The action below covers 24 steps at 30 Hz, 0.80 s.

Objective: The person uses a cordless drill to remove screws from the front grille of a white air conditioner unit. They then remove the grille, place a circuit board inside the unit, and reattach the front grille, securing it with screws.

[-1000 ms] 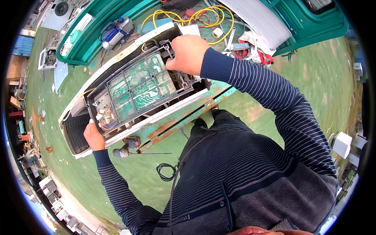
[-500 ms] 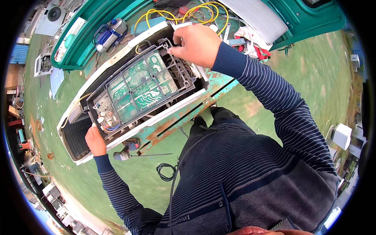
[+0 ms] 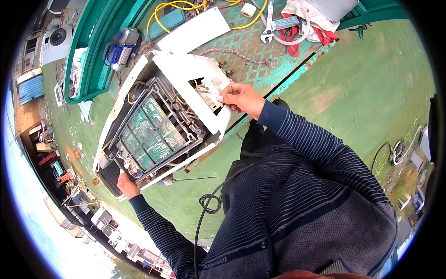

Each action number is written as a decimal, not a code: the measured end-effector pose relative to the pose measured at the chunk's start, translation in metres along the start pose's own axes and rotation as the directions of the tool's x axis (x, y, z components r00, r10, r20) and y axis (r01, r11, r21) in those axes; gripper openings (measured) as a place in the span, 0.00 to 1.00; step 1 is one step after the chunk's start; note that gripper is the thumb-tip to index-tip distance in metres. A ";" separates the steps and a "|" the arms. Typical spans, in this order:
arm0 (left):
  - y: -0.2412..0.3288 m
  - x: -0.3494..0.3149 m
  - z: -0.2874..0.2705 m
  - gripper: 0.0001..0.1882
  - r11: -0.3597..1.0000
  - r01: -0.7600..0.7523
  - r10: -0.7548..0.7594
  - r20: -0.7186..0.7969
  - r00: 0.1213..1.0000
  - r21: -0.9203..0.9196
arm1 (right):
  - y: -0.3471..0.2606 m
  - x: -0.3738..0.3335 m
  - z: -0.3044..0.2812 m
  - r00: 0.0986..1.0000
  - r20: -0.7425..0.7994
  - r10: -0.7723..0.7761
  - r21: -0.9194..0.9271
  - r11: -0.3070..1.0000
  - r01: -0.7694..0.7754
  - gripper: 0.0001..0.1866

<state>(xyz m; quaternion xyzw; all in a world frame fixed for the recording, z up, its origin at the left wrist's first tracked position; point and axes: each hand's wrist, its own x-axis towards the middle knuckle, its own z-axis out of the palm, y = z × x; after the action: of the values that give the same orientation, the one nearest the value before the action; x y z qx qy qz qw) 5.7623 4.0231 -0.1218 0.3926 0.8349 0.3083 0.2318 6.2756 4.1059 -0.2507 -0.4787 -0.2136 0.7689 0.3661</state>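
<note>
A white appliance housing (image 3: 173,174) stands tilted on the cargo bed. In it sits a green circuit board (image 3: 147,129) within a dark plastic frame, with loose wires at its near left end. My left hand (image 3: 126,184) grips the housing's near left edge, thumb on top and fingers mostly hidden. At the housing's right end, my right hand (image 3: 244,99) is closed in a pinch on the edge of the white end panel (image 3: 188,88), beside an opening that shows pale parts and a wire.
The rusty green cargo bed (image 3: 241,69) holds a white sheet panel (image 3: 195,29), an adjustable wrench (image 3: 268,29), yellow hose (image 3: 160,17), a tape roll (image 3: 248,10), a rope (image 3: 241,56) and a blue-and-silver pump (image 3: 124,49). Below the housing, a drill's long bit (image 3: 195,178) sticks out. A black cable (image 3: 204,218) hangs before me.
The housing has turned and tipped, so its white end panel now shows. My right hand has moved from the frame's far corner down to that end's edge. My left hand keeps its hold.
</note>
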 end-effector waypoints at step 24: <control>0.003 -0.018 0.012 0.23 0.960 -0.117 0.158 -0.148 0.976 0.256 | 0.004 0.010 -0.001 0.998 0.036 -0.044 -0.001 0.999 0.044 0.14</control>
<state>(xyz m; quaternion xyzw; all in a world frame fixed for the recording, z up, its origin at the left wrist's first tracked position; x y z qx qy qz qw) 5.7819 4.0143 -0.1253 0.4482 0.8537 0.2498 0.0884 6.2726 4.1110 -0.2601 -0.4602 -0.2314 0.7690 0.3787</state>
